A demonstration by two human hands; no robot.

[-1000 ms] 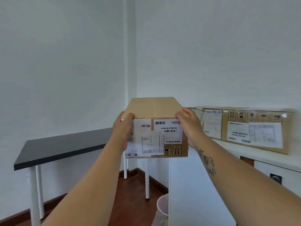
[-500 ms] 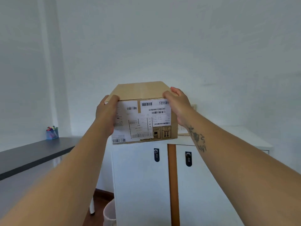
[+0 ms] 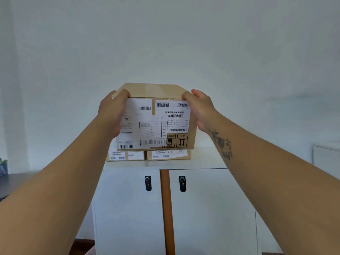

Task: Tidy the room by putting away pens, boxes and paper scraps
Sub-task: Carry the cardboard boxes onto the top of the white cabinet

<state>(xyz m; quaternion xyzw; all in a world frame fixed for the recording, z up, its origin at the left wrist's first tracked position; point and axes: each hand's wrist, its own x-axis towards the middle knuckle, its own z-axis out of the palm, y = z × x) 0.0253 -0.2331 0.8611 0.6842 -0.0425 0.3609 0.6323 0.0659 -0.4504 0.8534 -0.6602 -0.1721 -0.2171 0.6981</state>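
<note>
I hold a brown cardboard box (image 3: 156, 124) with white barcode labels at chest height, straight ahead. My left hand (image 3: 114, 115) grips its left side and my right hand (image 3: 199, 109) grips its right side, thumbs over the top edge. Directly beneath it, flat cardboard boxes (image 3: 167, 155) with labels lie on top of a white cabinet (image 3: 207, 162). I cannot tell whether the held box touches the ones below it.
The white cabinet has two doors with black locks (image 3: 148, 183) and an orange strip (image 3: 166, 208) between them. A dark desk (image 3: 9, 181) with a pen holder (image 3: 3, 166) sits at the left edge. Another white unit (image 3: 326, 155) shows at the right.
The view has turned right from the dark desk to face the white cabinet squarely. The box stays in both hands and now hangs over the flat boxes on the cabinet.
</note>
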